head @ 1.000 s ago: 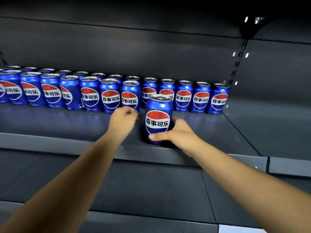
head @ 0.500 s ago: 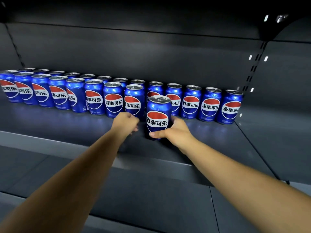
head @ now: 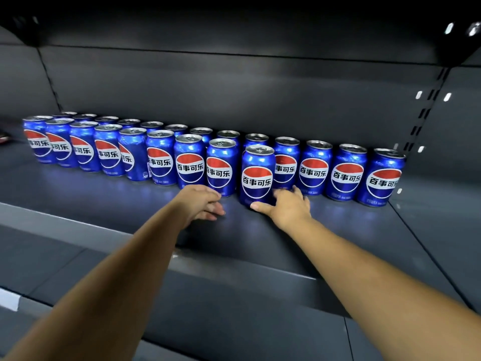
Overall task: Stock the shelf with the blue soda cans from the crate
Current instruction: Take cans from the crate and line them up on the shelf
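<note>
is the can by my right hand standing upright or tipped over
Upright. The can stands on its base on the shelf, silver top up and logo level, with the right hand at its bottom.

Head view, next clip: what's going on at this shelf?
A person is stocking a dark shelf with blue soda cans. The right hand holds the front can low on its side, thumb across the base; the can stands upright on the shelf, slightly ahead of the front row. The left hand is empty, fingers relaxed, just in front of the neighbouring can. A back row runs on to the right, five cans with nothing in front of them. No crate is in view.
</note>
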